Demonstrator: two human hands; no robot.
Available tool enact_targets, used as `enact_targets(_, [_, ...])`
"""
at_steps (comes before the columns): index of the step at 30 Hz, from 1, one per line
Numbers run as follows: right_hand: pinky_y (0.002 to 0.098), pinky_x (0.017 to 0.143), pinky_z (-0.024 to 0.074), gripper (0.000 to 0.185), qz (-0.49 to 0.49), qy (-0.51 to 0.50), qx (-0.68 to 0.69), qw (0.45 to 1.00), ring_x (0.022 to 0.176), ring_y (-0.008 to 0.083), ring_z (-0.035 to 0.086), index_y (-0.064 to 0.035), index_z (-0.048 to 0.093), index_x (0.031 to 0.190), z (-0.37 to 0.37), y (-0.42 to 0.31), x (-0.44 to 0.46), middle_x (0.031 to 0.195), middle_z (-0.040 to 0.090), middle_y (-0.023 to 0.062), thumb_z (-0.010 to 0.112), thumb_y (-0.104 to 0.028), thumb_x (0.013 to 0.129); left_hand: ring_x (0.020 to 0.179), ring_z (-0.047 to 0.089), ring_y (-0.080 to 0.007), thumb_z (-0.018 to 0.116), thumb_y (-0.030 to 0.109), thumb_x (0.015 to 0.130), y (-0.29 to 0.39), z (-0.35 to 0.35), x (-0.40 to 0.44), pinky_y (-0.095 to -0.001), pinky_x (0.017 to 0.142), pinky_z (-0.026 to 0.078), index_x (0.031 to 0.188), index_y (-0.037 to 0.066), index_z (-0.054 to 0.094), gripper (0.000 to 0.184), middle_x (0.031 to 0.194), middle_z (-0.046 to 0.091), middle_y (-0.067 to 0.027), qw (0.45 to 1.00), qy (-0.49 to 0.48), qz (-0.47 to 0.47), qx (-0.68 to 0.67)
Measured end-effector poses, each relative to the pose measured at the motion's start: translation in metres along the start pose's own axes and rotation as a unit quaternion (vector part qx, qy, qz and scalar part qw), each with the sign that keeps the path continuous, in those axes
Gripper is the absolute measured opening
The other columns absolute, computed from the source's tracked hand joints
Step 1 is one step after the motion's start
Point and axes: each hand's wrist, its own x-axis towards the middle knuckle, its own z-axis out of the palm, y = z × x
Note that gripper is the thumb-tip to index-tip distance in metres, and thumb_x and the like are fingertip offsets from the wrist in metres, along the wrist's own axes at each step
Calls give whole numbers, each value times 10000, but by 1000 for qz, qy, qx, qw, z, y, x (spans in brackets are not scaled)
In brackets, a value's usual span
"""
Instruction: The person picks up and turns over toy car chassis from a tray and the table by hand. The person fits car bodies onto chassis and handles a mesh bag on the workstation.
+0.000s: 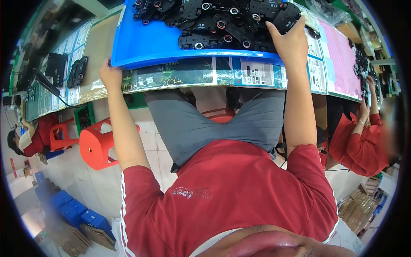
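Apparently, plenty remains: a heap of black plastic devices [205, 38] fills the glossy blue plastic bin [147, 45]; I can't tell what's done. My right hand [293, 43] pinches one flat black device [286, 18] there; my left hand [111, 76], grip unclear, is at the bin's near corner.

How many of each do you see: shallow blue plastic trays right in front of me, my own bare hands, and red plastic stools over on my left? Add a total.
Shallow blue plastic tray: 1
Bare hands (left hand, right hand): 2
Red plastic stools on your left: 2
Total: 5
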Motion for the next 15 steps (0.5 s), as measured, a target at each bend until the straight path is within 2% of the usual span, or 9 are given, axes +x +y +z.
enact_targets(2, [449,841,544,940,12,-9,2,1000,969,429,672,87,395,1390,-5,-4,-2,1076,663,283,790,-490,762,723,665,-185,653,102,828,0,1,-1,-333,697,514,1021,-23,692,233,801,716,-132,1000,5,-1,-15])
enact_targets(4, [424,805,549,912,55,-36,104,992,864,394,689,84,419,1377,-23,-10,-2,994,696,233,806,-440,739,722,666,-188,654,106,828,-5,1,0,-333,693,512,1018,-17,693,229,803,717,-137,1000,8,15,-6])
enact_targets(6, [339,747,529,808,83,22,205,975,793,236,657,76,484,1336,-28,6,-8,987,696,172,806,-381,753,721,668,-190,655,110,828,-7,3,0,-333,689,511,1014,-12,694,225,805,719,-143,1000,10,25,0])
enact_targets(8, [322,729,521,717,72,69,305,947,788,198,645,63,493,1336,-34,34,-16,1008,699,157,781,-302,791,725,678,-200,659,120,826,-6,1,-1,-342,688,510,999,-9,695,218,804,717,-155,1000,9,18,-12])
enact_targets(10, [311,726,516,658,98,95,227,964,781,185,637,49,494,1348,-43,59,-21,1017,697,148,754,-246,820,737,688,-238,653,132,827,-5,0,-1,-361,693,513,1001,-11,696,229,818,718,-173,1000,5,4,-18])
enact_targets(11, [344,768,524,628,129,109,197,966,817,247,669,62,546,1286,-41,72,-25,1019,700,182,761,-277,803,749,697,-276,647,145,828,-7,1,-1,-380,699,516,1003,-13,697,240,831,718,-191,1000,5,-4,-24])
enact_targets(12, [344,768,524,628,131,108,192,967,817,247,669,62,546,1286,-39,85,-27,1019,700,182,761,-277,803,749,697,-276,647,145,828,-15,2,-1,-380,699,516,1003,-13,697,240,831,718,-191,1000,-1,-5,-26])
enact_targets(14, [408,815,528,613,135,6,15,991,879,348,687,72,595,1225,-40,118,-32,1025,697,238,763,-315,781,819,698,-362,628,171,836,-28,4,4,-426,744,519,1041,-15,696,285,888,715,-233,997,23,59,46])
enact_targets(15, [458,864,516,585,108,21,-50,993,956,427,671,76,639,1148,-24,151,-38,1033,687,287,758,-348,763,851,690,-391,623,179,838,-32,6,7,-439,764,516,1061,-15,694,305,916,709,-251,997,17,58,47])
